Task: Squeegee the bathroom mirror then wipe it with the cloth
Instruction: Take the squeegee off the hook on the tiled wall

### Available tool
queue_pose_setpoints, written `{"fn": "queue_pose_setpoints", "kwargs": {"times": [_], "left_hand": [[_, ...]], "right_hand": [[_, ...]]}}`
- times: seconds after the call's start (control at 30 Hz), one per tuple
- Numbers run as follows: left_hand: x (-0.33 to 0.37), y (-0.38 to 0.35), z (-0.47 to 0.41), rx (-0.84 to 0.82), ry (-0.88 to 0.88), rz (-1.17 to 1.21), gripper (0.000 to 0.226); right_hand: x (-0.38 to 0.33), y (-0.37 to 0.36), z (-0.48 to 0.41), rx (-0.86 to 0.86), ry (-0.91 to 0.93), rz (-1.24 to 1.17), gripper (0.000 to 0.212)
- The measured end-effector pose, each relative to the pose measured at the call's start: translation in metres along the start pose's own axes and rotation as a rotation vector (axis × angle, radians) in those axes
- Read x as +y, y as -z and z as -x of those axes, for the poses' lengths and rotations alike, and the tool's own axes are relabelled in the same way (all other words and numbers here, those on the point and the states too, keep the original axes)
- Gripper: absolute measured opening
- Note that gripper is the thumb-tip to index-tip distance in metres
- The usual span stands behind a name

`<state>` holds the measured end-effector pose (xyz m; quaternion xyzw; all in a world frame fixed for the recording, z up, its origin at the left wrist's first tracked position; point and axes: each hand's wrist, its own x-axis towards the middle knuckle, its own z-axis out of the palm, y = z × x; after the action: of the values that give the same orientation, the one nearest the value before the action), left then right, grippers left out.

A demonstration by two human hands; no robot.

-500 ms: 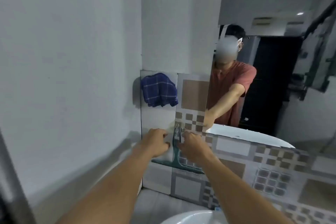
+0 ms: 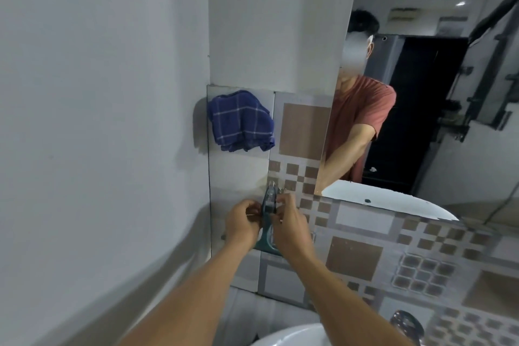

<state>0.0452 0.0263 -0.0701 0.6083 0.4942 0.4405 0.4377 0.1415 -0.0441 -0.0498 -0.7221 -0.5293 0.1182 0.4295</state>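
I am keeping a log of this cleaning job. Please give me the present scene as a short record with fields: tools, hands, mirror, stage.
squeegee: teal squeegee hanging upright on a wall hook, against the tiles
left hand: left hand at the squeegee handle, fingers curled beside it
right hand: right hand on the handle from the other side
cloth: blue checked cloth hanging on the wall above, untouched
mirror: mirror to the right, not yet touched by any tool
sink: white sink below
stage: squeegee being handled at its hook

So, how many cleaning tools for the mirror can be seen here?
2. The blue checked cloth hangs on the tiled wall in the corner. The teal squeegee hangs below it, between both hands. Others may be out of view.
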Motion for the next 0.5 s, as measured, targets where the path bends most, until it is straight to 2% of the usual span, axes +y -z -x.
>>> {"fn": "queue_pose_setpoints", "kwargs": {"times": [0.1, 0.2, 0.37, 0.5], "left_hand": [[-0.001, 0.001, 0.005, -0.004, -0.006, 0.1, 0.026], [0.005, 0.006, 0.008, -0.004, -0.033, 0.081, 0.029], [0.017, 0.015, 0.014, -0.022, -0.123, 0.0, 0.029], [0.029, 0.019, 0.023, -0.031, -0.2, -0.024, 0.032]], "right_hand": [[0.004, -0.006, 0.002, 0.019, 0.024, -0.034, 0.022], [0.004, -0.005, -0.001, 0.023, 0.063, -0.046, 0.029], [-0.007, 0.009, 0.001, 0.028, 0.14, -0.105, 0.061], [-0.016, 0.024, 0.001, -0.01, 0.143, -0.12, 0.075]]}}
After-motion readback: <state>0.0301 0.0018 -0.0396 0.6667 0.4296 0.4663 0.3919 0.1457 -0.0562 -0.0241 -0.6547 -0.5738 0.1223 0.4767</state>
